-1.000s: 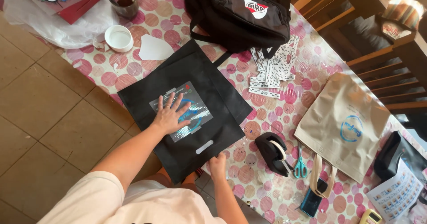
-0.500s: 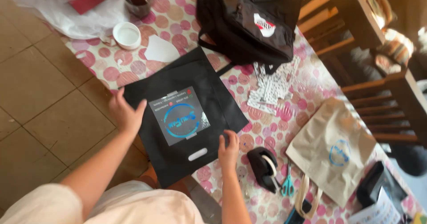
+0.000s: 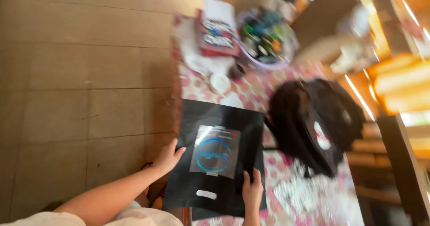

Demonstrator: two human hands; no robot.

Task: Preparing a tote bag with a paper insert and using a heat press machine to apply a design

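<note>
A flat black bag with a silver square print and a blue round mark lies on the near part of the patterned table, overhanging its left edge. My left hand grips the bag's left edge. My right hand holds its lower right edge with the fingers on top. A small white slot handle shows near the bag's bottom. The frame is blurred.
A black backpack sits right of the bag. Farther back stand a small white cup, a stack of books and a bowl of mixed items. Tiled floor lies to the left, wooden chairs to the right.
My left hand went from flat on the bag's print to gripping its left edge. My right hand took hold of the lower right edge. The view has swung round and blurred.
</note>
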